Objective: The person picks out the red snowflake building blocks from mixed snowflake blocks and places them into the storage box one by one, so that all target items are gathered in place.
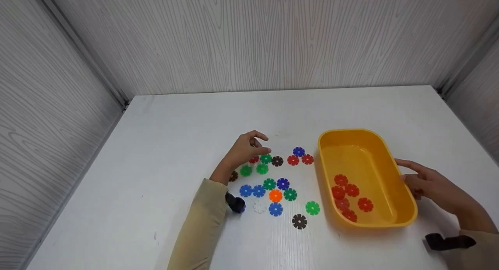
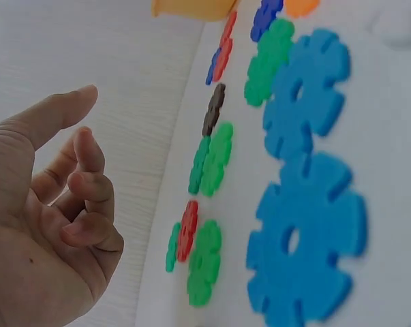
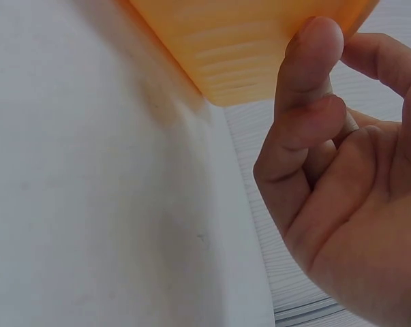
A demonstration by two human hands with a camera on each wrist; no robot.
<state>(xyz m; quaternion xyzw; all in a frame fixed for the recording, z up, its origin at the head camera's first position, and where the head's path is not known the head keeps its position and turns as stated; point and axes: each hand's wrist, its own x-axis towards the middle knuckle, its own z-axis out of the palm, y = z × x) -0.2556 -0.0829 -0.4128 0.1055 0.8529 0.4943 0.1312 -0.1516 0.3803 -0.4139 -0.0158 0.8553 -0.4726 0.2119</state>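
Observation:
My left hand point(image 1: 246, 147) is over the left part of a spread of notched plastic discs, thumb and forefinger apart, other fingers loosely bent. Nothing is between its fingers in the left wrist view. Close below it lie a green disc point(image 1: 266, 158), a partly covered red disc point(image 1: 254, 159) and a dark brown disc point(image 1: 277, 161). At the right, my right hand point(image 1: 429, 184) touches the outer side of a yellow plastic tray point(image 1: 384, 184) with forefinger and thumb; its other fingers are bent. Several red discs point(image 1: 365, 204) lie inside the tray, toward its near left.
Two red discs point(image 1: 307, 159) and a dark blue one point(image 1: 299, 151) lie left of the tray. Nearer me are blue discs point(image 1: 259, 191), an orange disc point(image 1: 275, 195), a clear disc point(image 1: 260, 207) and another brown disc point(image 1: 299, 221). Wood-grain panels point(image 1: 273, 40) enclose the white table point(image 1: 156, 165).

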